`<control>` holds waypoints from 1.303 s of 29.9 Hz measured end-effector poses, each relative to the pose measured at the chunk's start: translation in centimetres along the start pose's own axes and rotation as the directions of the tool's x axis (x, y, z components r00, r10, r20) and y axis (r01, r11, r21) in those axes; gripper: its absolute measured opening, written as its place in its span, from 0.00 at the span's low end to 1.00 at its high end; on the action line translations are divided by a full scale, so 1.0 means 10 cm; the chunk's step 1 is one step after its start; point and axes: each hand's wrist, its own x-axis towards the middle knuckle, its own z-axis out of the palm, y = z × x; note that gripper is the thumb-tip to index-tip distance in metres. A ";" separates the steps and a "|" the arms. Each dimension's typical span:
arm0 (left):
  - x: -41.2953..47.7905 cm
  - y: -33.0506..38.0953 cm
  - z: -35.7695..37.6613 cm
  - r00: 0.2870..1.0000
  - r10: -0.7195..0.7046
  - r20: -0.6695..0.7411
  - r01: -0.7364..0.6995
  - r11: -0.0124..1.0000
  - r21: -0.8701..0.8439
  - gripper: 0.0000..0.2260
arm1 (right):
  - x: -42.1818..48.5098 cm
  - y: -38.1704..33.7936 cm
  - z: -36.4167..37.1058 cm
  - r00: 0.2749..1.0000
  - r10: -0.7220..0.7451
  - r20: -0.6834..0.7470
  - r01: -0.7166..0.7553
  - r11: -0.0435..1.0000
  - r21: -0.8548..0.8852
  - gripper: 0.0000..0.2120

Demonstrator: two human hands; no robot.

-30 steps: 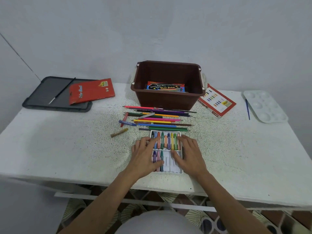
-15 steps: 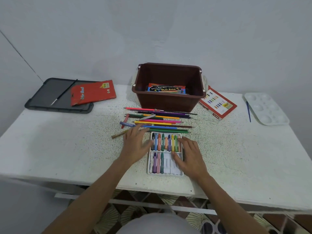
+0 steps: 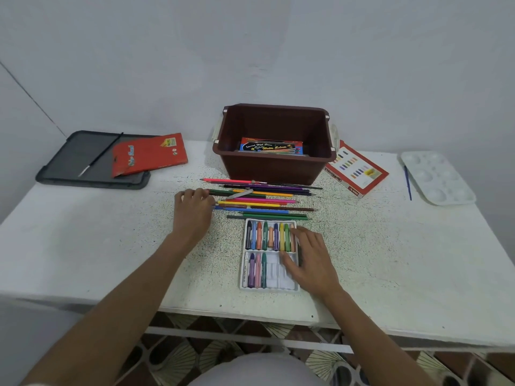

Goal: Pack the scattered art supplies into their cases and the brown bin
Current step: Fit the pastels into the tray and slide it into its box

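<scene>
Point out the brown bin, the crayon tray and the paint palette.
brown bin [image 3: 274, 169]: head view, front wall.
crayon tray [image 3: 274, 277]: head view, empty lower slots.
paint palette [image 3: 437, 178]: head view, middle wells.

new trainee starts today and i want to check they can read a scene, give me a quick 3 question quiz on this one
1. What lies inside the bin?
A. a paint box
B. scissors
C. a cup
2. True or false: the right hand rests with straight fingers on the crayon tray.
3. Fill in: seen from the person, the palette lies at the far ___ corner of the table.

Key: 1 A; 2 true; 3 right
</scene>
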 end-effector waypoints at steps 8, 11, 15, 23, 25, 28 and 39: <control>-0.31 0.49 -0.40 0.987 0.120 0.106 -0.002 0.669 -0.743 0.10 | 0.00 0.01 -0.01 1.000 -0.002 0.008 0.001 1.000 0.012 0.27; -0.56 0.72 -0.53 0.955 0.154 0.254 0.147 0.496 -0.856 0.15 | -0.01 0.01 -0.01 1.000 -0.006 0.011 0.006 1.000 0.011 0.26; -0.76 0.88 -0.52 0.940 0.161 0.300 0.226 0.362 -0.904 0.18 | -0.01 0.01 0.00 1.000 -0.002 0.009 0.002 1.000 0.014 0.25; -0.89 0.96 -0.37 0.942 0.188 0.278 0.137 0.542 -0.829 0.15 | -0.01 -0.01 0.00 1.000 0.002 0.005 -0.002 1.000 0.017 0.26; -0.92 0.96 -0.32 0.954 0.184 0.237 0.074 0.621 -0.780 0.14 | -0.02 -0.01 0.00 1.000 0.003 -0.002 -0.003 1.000 0.021 0.25; -0.93 0.96 -0.25 0.964 0.155 0.216 0.045 0.705 -0.708 0.18 | -0.02 -0.01 0.00 1.000 0.002 -0.002 -0.002 1.000 0.025 0.25; -0.81 0.91 -0.18 0.944 0.072 0.322 0.123 0.828 -0.547 0.39 | -0.02 -0.01 -0.01 1.000 0.000 0.002 0.000 1.000 0.015 0.26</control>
